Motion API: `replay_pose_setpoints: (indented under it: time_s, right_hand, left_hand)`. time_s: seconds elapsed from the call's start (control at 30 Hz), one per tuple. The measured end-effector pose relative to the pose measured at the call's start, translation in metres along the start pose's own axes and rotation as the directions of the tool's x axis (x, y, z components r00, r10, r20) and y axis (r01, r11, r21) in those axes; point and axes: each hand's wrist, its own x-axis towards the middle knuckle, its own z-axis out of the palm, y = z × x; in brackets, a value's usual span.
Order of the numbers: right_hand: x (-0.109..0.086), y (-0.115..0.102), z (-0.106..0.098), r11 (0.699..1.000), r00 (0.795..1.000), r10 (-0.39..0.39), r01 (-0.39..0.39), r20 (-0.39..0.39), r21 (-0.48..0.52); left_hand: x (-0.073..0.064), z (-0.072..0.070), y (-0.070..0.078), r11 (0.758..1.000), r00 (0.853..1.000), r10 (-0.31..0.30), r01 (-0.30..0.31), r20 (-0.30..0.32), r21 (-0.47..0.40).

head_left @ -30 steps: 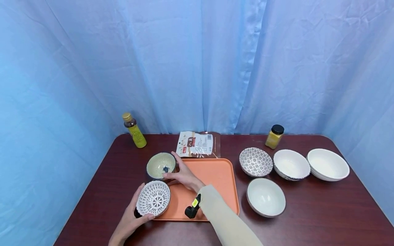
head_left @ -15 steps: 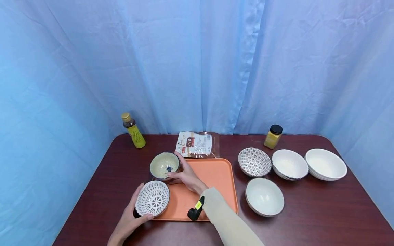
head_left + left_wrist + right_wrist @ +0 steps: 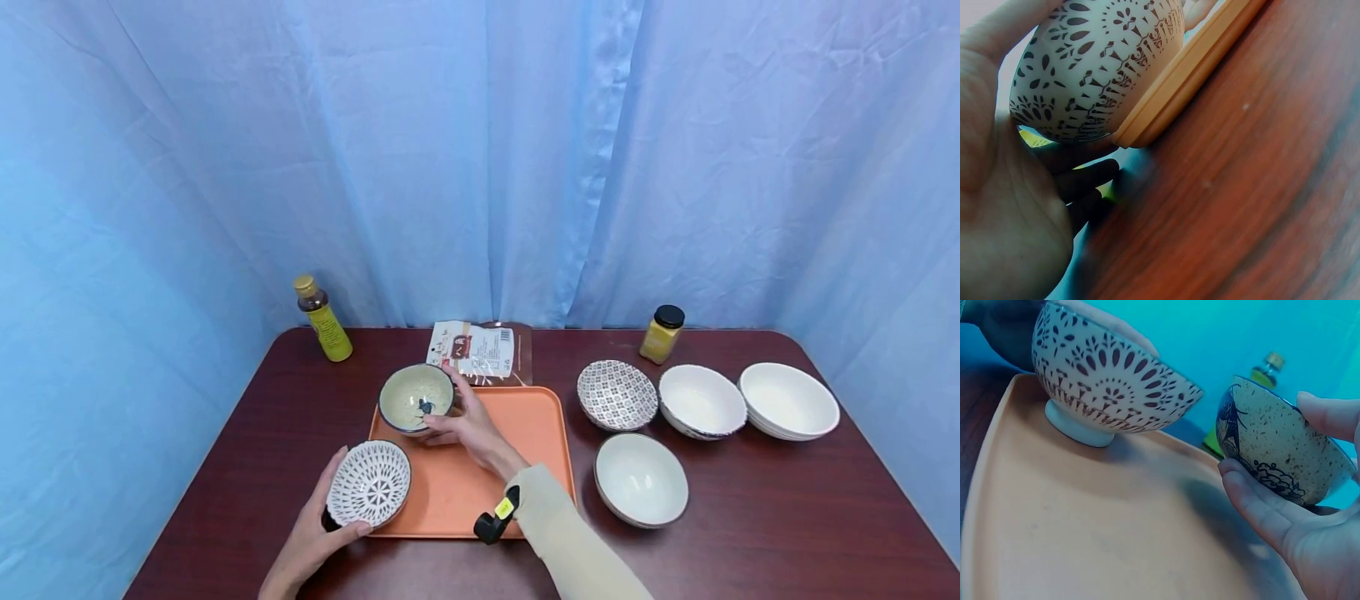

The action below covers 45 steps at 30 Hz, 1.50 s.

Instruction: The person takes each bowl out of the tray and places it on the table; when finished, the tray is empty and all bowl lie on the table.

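Note:
My left hand (image 3: 309, 537) grips a white bowl with a dark leaf-and-dash pattern (image 3: 371, 483), thumb on its near side and fingers around its left. In the right wrist view this patterned bowl (image 3: 1110, 381) rests its foot on an orange tray (image 3: 498, 492), at the front left corner. My right hand (image 3: 476, 437) holds a speckled cream bowl with a dark blue rim (image 3: 411, 393) between thumb and fingers, thumb at the rim. This speckled bowl (image 3: 1279, 444) is tilted and raised over the tray's back left part, beside the patterned bowl.
A brown-and-white food packet (image 3: 480, 352) lies behind the tray. A green-labelled bottle (image 3: 330, 331) stands back left, a yellow jar with black lid (image 3: 663, 335) back right. Right of the tray are a diamond-patterned bowl (image 3: 617, 395), a plain pale bowl (image 3: 642, 479) and white bowls (image 3: 702, 400).
My right hand has lifted the speckled bowl and carried it rightward from the tray's left edge over the tray. The left hand and patterned bowl have stayed put.

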Motion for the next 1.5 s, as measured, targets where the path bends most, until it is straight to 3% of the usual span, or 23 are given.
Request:
replay_pose_setpoints:
  time_s: [0.33,0.6,1.03,1.27,1.5]
  right_hand:
    - [-0.022,-0.015,-0.011,0.999,0.998,-0.037,0.038,-0.041,0.007]
    - [-0.039,-0.022,-0.015,0.996,0.996,-0.072,0.069,-0.044,-0.048]
    - [-0.069,-0.044,-0.023,0.991,0.998,-0.052,0.047,-0.035,-0.126]
    - [-0.089,-0.056,-0.036,0.995,0.999,-0.021,0.017,-0.041,-0.103]
    - [-0.109,-0.069,-0.051,0.994,0.998,-0.052,0.049,-0.031,-0.093]
  left_hand:
    - [-0.001,-0.002,-0.003,1.0,1.0,0.024,-0.024,0.004,-0.02]
    - [-0.001,-0.002,-0.002,1.0,1.0,0.015,-0.015,0.006,-0.011]
    - [0.0,-0.002,0.0,1.0,1.0,0.008,-0.008,0.01,0.0]
    - [-0.001,-0.002,-0.001,1.0,1.0,0.023,-0.023,0.011,-0.019]
    - [-0.002,-0.002,-0.003,0.999,1.0,0.03,-0.029,0.01,-0.031]
